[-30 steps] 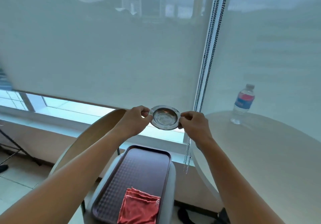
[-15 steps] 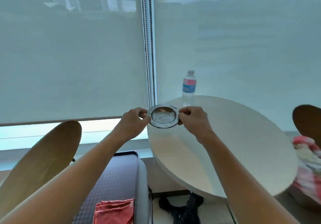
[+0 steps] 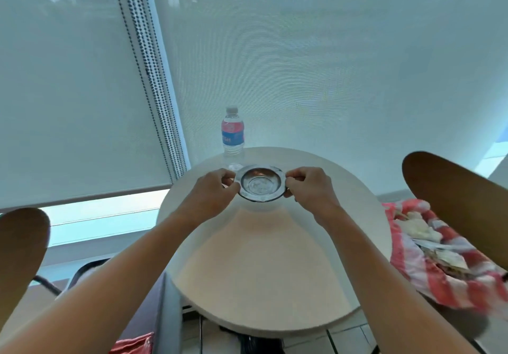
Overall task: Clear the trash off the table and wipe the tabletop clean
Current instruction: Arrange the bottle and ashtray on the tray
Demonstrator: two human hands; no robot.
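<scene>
**Metal dish held in both hands over round table**

Item 1. Metal dish (image 3: 260,184): small, round and shallow with a flat rim, centre of the frame. I see it over the far half of the table; whether its base touches the tabletop I cannot tell.

Item 2. Left hand (image 3: 213,190): just left of the dish. Fingers curled, thumb and fingertips (image 3: 229,182) pinching the left rim.

Item 3. Right hand (image 3: 312,188): just right of the dish. Fingers curled likewise, pinching the right rim, thumb tucked under the edge.

Item 4. Table (image 3: 261,271): round, pale top, filling the centre and lower middle of the frame.

Item 5. Water bottle (image 3: 232,132): clear, red and blue label, white cap, upright at the far edge of the table, just above the dish in the frame.

Item 6. Striped bag (image 3: 428,268): red and white, right of the frame beside the table, with crumpled white paper inside.

Item 7. Chair back (image 3: 461,202): brown, curved, upper right of the bag. A second brown one (image 3: 19,246) sits at the left edge.

Item 8. Red cloth (image 3: 134,344): bottom edge, left of centre, only a corner showing.

Item 9. Bead chains (image 3: 154,78): hanging at upper left between the window blinds.
</scene>
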